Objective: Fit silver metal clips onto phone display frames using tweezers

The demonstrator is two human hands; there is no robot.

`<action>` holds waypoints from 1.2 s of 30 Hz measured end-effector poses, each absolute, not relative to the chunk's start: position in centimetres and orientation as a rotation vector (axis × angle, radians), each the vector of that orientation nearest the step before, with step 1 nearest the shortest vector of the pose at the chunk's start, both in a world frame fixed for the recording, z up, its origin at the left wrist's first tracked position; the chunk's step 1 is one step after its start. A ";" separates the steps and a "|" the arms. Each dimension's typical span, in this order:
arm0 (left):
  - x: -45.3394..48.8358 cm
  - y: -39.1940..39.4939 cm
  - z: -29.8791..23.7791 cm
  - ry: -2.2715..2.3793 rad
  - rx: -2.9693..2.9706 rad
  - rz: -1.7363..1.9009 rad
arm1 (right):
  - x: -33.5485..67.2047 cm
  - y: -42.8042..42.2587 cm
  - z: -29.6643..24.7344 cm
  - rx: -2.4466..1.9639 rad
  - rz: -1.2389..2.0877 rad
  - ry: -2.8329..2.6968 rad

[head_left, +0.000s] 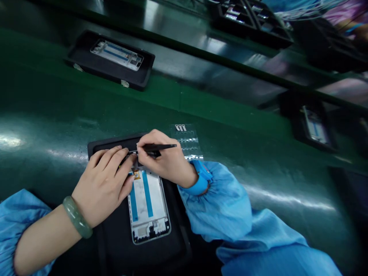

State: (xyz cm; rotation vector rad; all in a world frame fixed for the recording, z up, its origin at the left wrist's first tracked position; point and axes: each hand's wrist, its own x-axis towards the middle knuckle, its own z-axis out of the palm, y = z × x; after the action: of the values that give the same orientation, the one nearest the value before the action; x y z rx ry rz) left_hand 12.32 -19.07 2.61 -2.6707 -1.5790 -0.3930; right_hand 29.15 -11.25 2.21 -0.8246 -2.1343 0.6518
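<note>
A phone frame with two blue strips lies in a black tray, its upper end partly covered by both hands. My left hand, with a green bangle on the wrist, has its fingers bent and close together over the frame's upper left, fingertips pressed on it. Pinched in my right hand are black tweezers, their thin tips pointing left toward my left fingertips. What the tips touch is hidden. Near my left thumb, a small orange flex cable shows on the frame.
A clear sheet with small white pieces lies beyond my right wrist. Farther back on the green bench, another black tray bears a phone frame. A similar tray sits at right. Dark bins stand at the back, near another person's arm.
</note>
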 end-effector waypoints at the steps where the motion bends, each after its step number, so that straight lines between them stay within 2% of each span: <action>1: 12.3 -19.1 2.6 -1.579 -2.671 -0.391 | 29.1 -11.2 2.2 -0.815 0.639 -2.153; 11: 12.3 -19.1 2.6 -1.562 -2.670 -0.381 | 28.3 -11.8 3.0 -0.851 0.422 -2.434; 19: 12.2 -19.1 2.6 -1.612 -2.703 -0.385 | 29.3 -10.8 1.4 -0.840 0.817 -1.976; 29: 12.2 -19.0 2.7 -1.581 -2.688 -0.391 | 28.9 -11.2 2.1 -0.903 0.741 -2.027; 36: 12.2 -19.0 2.6 -1.599 -2.702 -0.389 | 29.4 -10.9 1.6 -0.882 0.927 -1.923</action>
State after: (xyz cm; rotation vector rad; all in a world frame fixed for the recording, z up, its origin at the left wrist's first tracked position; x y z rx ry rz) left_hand 12.20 -19.02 2.61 -2.7016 -1.5994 -0.3888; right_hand 29.38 -10.86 1.61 -0.8820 -1.9232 0.9265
